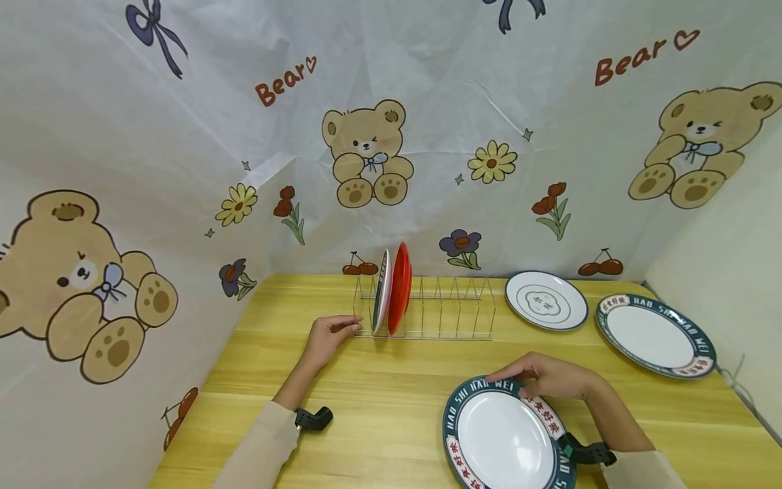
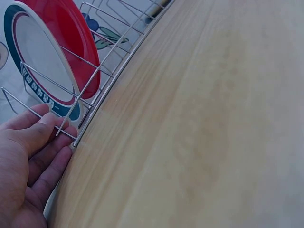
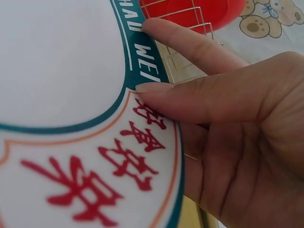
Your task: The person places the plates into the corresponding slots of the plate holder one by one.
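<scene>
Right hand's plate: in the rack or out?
Out: the plate is in front of the wire rack, apart from it, gripped by the right hand.

Open bench (image 1: 373,414) is left between the left hand (image 1: 328,338) and the held plate (image 1: 507,441) pinched by the right hand (image 1: 552,375). Behind, passage is barred by the wire rack (image 1: 449,337), blocked left of centre by a white plate (image 1: 381,292) and a red plate (image 1: 400,292); its right-hand slots are unfilled. Farther right, a blue-rimmed plate (image 1: 546,301) must be cleared.
</scene>
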{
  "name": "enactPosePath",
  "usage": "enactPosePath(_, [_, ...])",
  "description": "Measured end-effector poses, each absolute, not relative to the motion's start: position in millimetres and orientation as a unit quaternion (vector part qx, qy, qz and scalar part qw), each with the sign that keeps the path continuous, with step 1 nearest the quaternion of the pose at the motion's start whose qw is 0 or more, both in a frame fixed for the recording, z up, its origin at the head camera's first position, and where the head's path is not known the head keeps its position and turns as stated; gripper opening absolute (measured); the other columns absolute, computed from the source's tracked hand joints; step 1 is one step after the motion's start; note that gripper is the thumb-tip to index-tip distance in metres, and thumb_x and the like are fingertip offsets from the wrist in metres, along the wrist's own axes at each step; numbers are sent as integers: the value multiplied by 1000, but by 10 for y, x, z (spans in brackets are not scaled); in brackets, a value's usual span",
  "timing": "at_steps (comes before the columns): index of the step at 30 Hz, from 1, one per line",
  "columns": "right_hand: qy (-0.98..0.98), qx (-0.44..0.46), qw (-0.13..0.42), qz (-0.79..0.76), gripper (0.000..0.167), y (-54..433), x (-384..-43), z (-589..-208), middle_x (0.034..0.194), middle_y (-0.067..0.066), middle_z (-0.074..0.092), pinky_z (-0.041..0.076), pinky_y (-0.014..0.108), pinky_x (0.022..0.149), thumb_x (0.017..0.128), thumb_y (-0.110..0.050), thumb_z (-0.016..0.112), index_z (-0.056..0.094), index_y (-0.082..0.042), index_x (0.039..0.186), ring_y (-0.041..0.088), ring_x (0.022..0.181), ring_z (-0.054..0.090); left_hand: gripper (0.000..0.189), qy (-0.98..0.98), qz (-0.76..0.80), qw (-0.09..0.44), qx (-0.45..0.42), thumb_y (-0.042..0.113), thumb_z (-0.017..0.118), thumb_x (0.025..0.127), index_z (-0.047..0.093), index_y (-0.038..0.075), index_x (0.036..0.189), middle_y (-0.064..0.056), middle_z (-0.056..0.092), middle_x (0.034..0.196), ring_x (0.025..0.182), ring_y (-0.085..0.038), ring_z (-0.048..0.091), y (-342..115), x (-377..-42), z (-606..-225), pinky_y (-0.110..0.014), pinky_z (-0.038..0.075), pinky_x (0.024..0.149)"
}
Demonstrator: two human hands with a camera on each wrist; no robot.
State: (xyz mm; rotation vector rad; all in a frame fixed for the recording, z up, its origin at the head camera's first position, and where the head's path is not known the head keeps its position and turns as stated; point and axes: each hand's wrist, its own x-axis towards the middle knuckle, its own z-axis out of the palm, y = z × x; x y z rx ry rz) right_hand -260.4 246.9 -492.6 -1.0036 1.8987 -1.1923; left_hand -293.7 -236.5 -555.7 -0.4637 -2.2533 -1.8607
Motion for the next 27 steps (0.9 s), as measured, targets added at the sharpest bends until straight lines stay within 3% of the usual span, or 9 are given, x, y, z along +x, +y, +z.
enactPosePath(9, [729,-367,326,-477,54,2511,-2615,-4946,135,17,64,55,23,89,87,21,50,64,0,136,21,112,66,23,-757,-630,77,-153,6,72,94,75,-5,114,-22,73,112,98,-35,73,-2363,-2931,-5554,-28,61,84])
enactPosePath(17, [752,-327,288,-495,47,2526,-2667,-4971,143,21,57,54,25,92,96,11,54,58,-1,142,18,117,60,19,-762,-623,89,-154,1,72,93,77,-3,111,-17,76,107,93,-27,75,-2373,-2970,-5542,-27,61,81])
enactPosePath(20, [753,-309,293,-501,48,2527,-2662,-4950,141,24,56,55,23,78,98,6,56,55,-2,145,15,100,60,19,-761,-623,88,-159,1,72,93,77,-3,111,-16,76,106,93,-24,76,-2372,-2972,-5544,-27,61,81])
enactPosePath(24, [726,-311,334,-515,52,2525,-2646,-4930,122,29,59,49,17,59,98,4,57,49,-1,149,11,70,51,21,-759,-624,90,-162,1,72,93,76,-5,112,-17,75,107,92,-24,76,-2369,-2963,-5558,-26,61,81])
enactPosePath(27, [695,-316,368,-530,55,2523,-2634,-4932,104,24,59,48,17,56,99,4,57,44,0,152,11,64,50,21,-759,-624,91,-160,2,72,93,75,-5,112,-19,75,107,93,-24,75,-2365,-2955,-5563,-26,61,81])
